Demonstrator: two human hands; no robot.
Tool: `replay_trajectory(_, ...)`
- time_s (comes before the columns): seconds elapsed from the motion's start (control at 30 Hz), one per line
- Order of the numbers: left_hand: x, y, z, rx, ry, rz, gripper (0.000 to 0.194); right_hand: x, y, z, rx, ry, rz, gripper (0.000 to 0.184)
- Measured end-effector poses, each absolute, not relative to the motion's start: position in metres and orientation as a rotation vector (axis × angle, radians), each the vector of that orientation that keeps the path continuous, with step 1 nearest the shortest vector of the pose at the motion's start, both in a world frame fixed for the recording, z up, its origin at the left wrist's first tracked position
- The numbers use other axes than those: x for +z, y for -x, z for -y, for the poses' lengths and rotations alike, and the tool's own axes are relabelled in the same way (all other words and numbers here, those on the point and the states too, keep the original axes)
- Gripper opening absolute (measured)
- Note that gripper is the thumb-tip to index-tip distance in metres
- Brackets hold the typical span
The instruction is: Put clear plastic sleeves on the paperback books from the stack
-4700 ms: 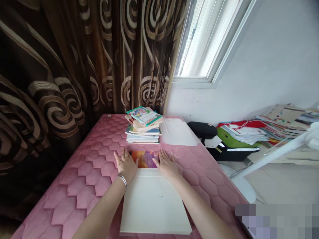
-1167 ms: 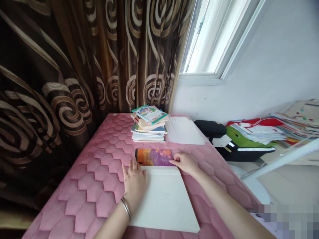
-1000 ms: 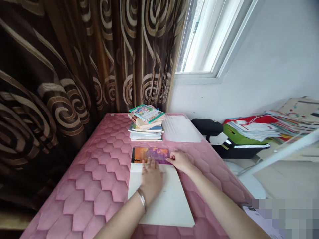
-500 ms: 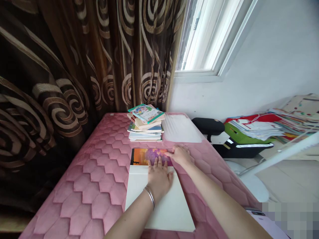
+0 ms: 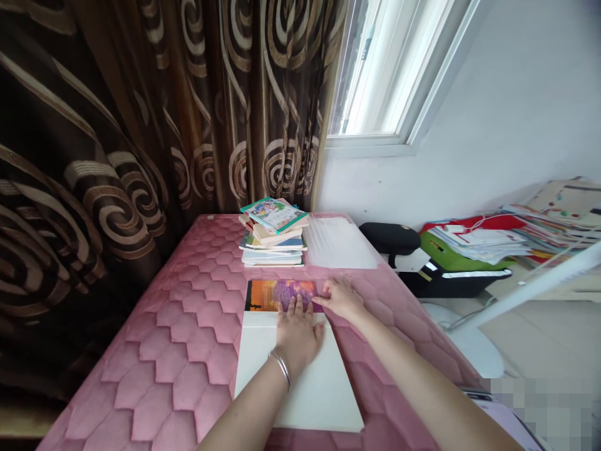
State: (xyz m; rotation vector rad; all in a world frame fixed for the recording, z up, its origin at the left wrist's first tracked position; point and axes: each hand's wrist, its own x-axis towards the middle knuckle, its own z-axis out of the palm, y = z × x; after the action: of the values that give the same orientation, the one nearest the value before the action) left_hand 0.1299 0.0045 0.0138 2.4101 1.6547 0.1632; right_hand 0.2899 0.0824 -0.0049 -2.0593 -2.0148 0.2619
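A book with an orange and purple printed cover (image 5: 267, 294) lies on the pink quilted mattress in front of me. A large off-white sheet (image 5: 323, 388) extends from its lower part toward me, with a crease line near its top. My left hand (image 5: 298, 332) is spread flat, palm on the sheet and fingertips on the purple print. My right hand (image 5: 342, 299) is at the book's right edge, its thumb stretched onto the cover's corner and the other fingers bent beside it. A silver bangle (image 5: 280, 368) circles my left wrist.
Behind the book stands an uneven stack of books (image 5: 275, 235), beside a translucent plastic sheet (image 5: 342, 241). A patterned brown curtain (image 5: 211, 125) hangs at the left. Papers (image 5: 474, 241) lie on a green and black box at the right, near a white lamp arm (image 5: 526, 291).
My right hand's thumb has slid slightly toward me along the book's right edge, and its fingers have bent more. My left hand stays almost in place.
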Motion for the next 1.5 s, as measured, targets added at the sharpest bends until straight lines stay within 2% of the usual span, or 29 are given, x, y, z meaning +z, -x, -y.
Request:
replay_trajectory(0.2,0.009,-0.129,-0.005,0.179,-2.443,-1.667,0.059,-0.001,-0.288,-0.093,0.303,2.143,1.933,0.043)
replay_trajectory(0.47,0.006,-0.130,-0.004,0.220,-2.453,-1.651,0.059,0.002,-0.266,-0.106,0.104,2.248,1.841,0.052)
replay_trajectory(0.67,0.017,-0.110,-0.027,0.242,-2.426,-1.669,0.044,0.004,-0.268,-0.086,0.146,2.224,1.873,0.035)
replay_trajectory(0.77,0.023,-0.082,-0.051,0.208,-2.423,-1.754,0.039,0.008,-0.272,-0.067,0.209,2.200,1.923,0.028)
replay_trajectory(0.93,0.031,-0.048,-0.079,0.183,-2.408,-1.800,0.040,0.013,-0.269,-0.007,0.323,2.119,1.969,0.030)
replay_trajectory(1.17,0.038,-0.052,-0.100,0.065,-2.347,-1.834,0.031,0.014,-0.280,0.081,0.725,2.019,1.811,0.031)
replay_trajectory(1.37,0.040,-0.058,-0.117,0.023,-2.316,-1.879,0.039,0.018,-0.277,0.103,0.897,2.016,1.715,0.027)
replay_trajectory(1.5,0.040,-0.060,-0.123,0.013,-2.314,-1.897,0.038,0.013,-0.269,0.105,1.025,1.909,1.609,0.035)
